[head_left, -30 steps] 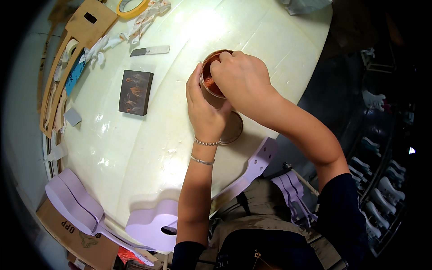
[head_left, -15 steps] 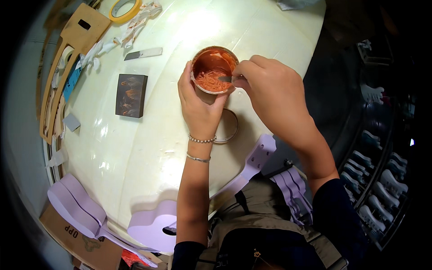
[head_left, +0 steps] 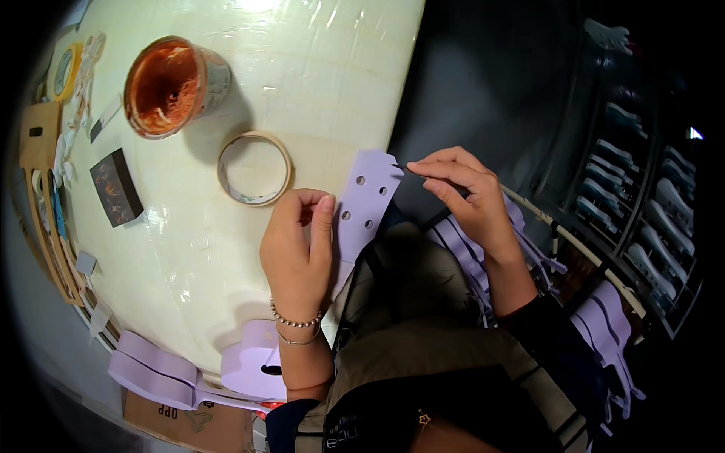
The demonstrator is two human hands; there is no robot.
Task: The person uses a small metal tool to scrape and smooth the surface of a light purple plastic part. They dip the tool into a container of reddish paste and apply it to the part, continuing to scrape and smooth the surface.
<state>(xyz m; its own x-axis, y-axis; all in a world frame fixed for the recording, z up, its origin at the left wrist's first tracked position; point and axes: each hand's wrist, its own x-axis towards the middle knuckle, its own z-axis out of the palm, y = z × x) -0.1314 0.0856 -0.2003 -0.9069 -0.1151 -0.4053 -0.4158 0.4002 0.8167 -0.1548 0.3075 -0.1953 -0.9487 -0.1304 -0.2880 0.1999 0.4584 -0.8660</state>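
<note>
A lilac ukulele headstock with several round holes points away from me, its neck running back toward my lap. My left hand is curled at the headstock's left edge, thumb along its side, gripping it. In my right hand, thumb and fingers pinch a small thin dark blade, whose tip meets the headstock's upper right edge. The fingers hide most of the blade. Farther off to the left, a can of orange-red putty stands on the table, away from both hands.
A masking tape roll lies near my left hand. Beyond it are a dark box, a scraper and a yellow tape roll. Lilac ukulele bodies sit at the lower left. On the right, more instruments hang beside a rail and racks.
My left hand has let go of the putty can and gone to the headstock. My right hand has drawn the blade out of the can and brought it to the headstock's edge.
</note>
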